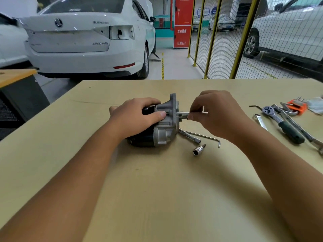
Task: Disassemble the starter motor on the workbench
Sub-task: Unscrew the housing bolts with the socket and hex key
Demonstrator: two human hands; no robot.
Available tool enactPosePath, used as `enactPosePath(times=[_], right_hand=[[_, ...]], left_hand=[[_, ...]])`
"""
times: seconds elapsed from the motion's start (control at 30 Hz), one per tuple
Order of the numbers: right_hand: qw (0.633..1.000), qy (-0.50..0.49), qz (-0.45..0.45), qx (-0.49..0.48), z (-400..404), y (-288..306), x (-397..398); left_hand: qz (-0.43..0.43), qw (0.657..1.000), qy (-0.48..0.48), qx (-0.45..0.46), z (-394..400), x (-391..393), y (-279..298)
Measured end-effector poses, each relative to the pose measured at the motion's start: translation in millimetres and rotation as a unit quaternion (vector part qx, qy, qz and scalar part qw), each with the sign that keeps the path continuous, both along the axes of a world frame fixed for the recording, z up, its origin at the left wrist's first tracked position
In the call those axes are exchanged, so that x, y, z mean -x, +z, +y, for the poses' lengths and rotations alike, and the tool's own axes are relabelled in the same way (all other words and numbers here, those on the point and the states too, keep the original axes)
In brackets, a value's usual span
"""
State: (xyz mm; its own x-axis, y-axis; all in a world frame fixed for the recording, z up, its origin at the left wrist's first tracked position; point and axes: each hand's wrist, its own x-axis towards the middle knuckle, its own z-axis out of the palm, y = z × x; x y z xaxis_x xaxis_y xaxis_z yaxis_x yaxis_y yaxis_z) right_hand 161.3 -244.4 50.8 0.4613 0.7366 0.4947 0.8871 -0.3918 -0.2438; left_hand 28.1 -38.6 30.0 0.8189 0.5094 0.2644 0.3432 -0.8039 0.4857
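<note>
The starter motor point(162, 131) lies on its side in the middle of the workbench point(157, 189), black body to the left, silver aluminium nose housing to the right. My left hand point(138, 116) clamps down over its top, thumb against the housing. My right hand point(216, 112) pinches a thin silver L-shaped hex key point(185, 113) that runs level into the housing's right face. The key's short leg sticks up between my fingers.
Just right of the motor lie a socket extension point(189, 136), a long hex key point(208, 137) and a loose socket bit point(198, 150). Far right: a ratchet with green grip point(283, 126), spanners point(260, 121), an orange hex key set point(296, 106). Cars and a mesh fence stand beyond.
</note>
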Motion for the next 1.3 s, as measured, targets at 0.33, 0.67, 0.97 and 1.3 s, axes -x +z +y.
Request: enactPosePath(times=[0.33,0.67,0.97,1.3], right_hand=[[0.998,0.026,0.028,0.045,-2.5,2.7,-4.5],[0.999,0.001,0.024,0.028,-2.4,2.4,-0.9],[0.998,0.041,0.031,0.034,-3.5,4.1,-7.0],[0.999,0.041,0.022,0.023,-2.6,6.3,-6.6]], left_hand=[[-0.014,1.0,0.006,-0.008,-4.9,-1.5,0.5],[0.005,1.0,0.006,-0.01,-3.9,-0.8,1.1],[0.003,1.0,0.012,-0.007,-3.4,-3.3,0.7],[0.008,1.0,0.011,-0.017,-1.7,-4.4,0.0]])
